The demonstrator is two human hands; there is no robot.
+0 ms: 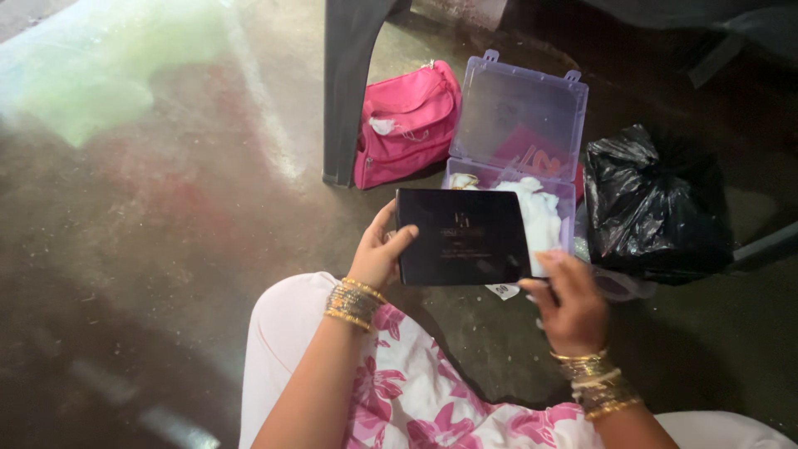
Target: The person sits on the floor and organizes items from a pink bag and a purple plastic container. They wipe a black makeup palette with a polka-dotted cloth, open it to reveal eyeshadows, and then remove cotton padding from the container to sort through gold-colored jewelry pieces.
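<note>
1. Head view shows your left hand [378, 254] gripping the left edge of a flat black box [462, 237], thumb across its top face.
2. Your right hand [572, 306] pinches the box's lower right corner; its fingers are blurred, so the exact grip is hard to judge.
3. You hold the box above the floor [166, 249], in front of an open clear plastic case [517, 125] with white cloth [540, 212] inside.
4. A pink bag [406, 123] leans left of the case; a black plastic bag [652, 204] sits right of it.
</note>
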